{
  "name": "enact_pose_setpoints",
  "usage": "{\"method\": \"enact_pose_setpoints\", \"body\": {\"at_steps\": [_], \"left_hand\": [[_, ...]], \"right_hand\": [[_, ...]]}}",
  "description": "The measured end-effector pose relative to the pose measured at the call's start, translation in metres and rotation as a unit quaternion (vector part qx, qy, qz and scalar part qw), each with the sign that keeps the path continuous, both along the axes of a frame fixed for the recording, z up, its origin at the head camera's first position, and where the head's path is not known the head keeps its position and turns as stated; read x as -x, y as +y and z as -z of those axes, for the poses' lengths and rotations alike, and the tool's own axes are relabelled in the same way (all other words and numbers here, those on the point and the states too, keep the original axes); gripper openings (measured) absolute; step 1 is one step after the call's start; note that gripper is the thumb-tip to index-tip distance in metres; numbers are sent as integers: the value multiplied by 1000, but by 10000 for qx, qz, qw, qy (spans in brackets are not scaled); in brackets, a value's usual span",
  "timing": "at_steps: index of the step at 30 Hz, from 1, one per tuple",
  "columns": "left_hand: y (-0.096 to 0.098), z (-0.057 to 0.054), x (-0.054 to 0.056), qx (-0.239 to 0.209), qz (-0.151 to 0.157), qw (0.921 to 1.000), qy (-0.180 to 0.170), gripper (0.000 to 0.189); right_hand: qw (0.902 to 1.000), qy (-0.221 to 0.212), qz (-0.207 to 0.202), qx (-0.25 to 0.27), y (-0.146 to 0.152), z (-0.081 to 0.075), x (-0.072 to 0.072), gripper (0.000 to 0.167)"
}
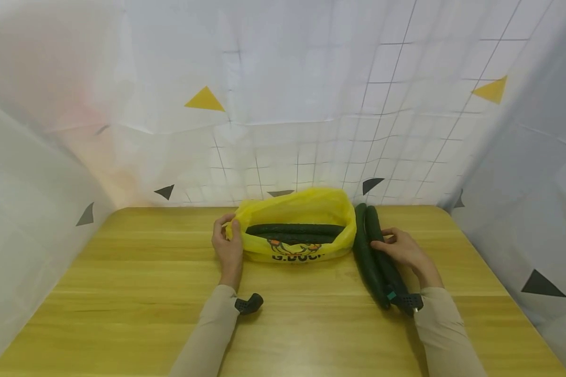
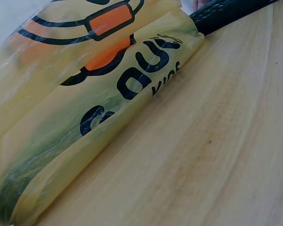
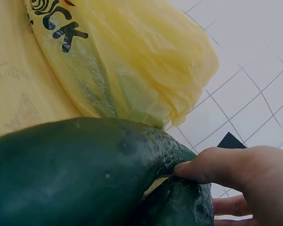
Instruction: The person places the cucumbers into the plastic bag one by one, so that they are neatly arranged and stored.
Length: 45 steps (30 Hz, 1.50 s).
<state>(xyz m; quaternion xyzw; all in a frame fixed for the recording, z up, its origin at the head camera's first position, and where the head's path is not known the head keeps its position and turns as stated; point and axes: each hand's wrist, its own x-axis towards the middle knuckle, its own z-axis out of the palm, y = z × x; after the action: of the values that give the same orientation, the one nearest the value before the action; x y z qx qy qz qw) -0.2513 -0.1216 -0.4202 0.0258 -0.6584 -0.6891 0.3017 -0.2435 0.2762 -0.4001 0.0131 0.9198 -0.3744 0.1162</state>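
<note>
A yellow plastic bag [image 1: 257, 252] with a printed cartoon and black letters lies on its side, its mouth open. Dark green cucumbers [image 1: 294, 229] lie lengthwise inside it. At the bag's left end my left hand [image 1: 229, 254] pinches the rim between thumb and fingers. Two more cucumbers lie side by side against the bag's right end: a left one [image 1: 368, 262] and a right one [image 1: 375, 225]. My right hand [image 1: 405, 252] grips the right one, thumb [image 3: 212, 165] on its near side and fingers round the far side. The left hand is out of sight in the left wrist view.
The wooden table [image 1: 122, 293] ends at the back against a white sheet [image 1: 283, 157] with grid lines and coloured triangles. Similar sheets hang on both sides. A black wrist device [image 1: 249, 303] sits on the left sleeve, another on the right.
</note>
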Motion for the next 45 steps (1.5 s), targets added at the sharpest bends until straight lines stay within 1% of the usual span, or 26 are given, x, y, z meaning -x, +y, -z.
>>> {"method": "enact_pose_setpoints", "body": {"at_steps": [9,17,23,29,35,39,45], "left_hand": [[0,1,0,25,54,10000,72,25],[-1,1,0,-13,40,9999,123,25],[-1,0,0,-51,20,10000,67,24],[-1,-1,0,-35,35,10000,40,24],[0,-1,0,-39,45,10000,22,25],[0,-1,0,-63,58,10000,49,25],[-1,0,0,-36,73,9999,65,25]], "right_hand": [[9999,93,67,64,4,-1,-1,74],[9991,292,125,277,7,-7,-3,73],[9985,413,113,355,9,-12,-3,77],[9980,536,115,321,9,-22,-6,79],[9960,691,201,520,9,-34,-10,81],[9941,885,307,548,8,-42,-12,81],[9882,1313,499,612,5,-52,-16,77]]}}
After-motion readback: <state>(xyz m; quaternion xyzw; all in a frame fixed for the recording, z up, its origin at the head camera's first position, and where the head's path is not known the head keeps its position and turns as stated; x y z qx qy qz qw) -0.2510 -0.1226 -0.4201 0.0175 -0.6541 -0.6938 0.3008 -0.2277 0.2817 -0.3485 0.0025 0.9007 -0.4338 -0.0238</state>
